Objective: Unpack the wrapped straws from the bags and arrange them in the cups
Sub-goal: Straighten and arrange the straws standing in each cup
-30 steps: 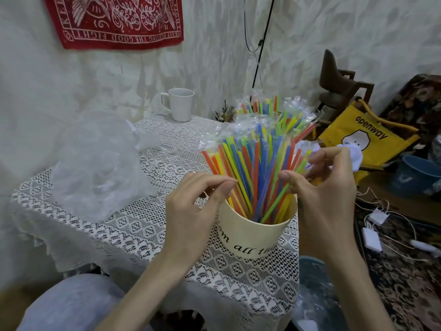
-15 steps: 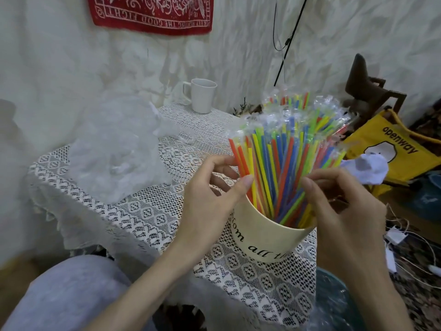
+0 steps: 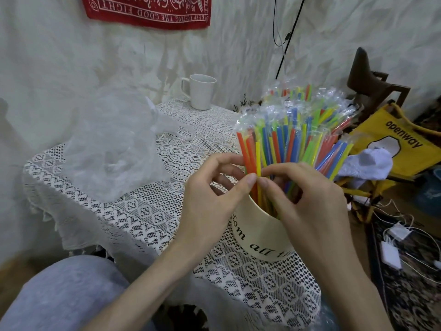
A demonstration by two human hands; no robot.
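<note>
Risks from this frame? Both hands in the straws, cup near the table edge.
1. The cream cup stands close to the table's near edge and is packed with fanned-out wrapped straws; a sideways tug could tip it off.
2. The left hand and right hand pinch straws low in the bundle, and neither steadies the cup.
3. The outer straws lean far right, past the rim; some may slide out onto the floor.

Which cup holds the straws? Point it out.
The cream cup with black lettering, under both hands, is packed with wrapped straws; the white mug at the table's far edge shows none.
</note>
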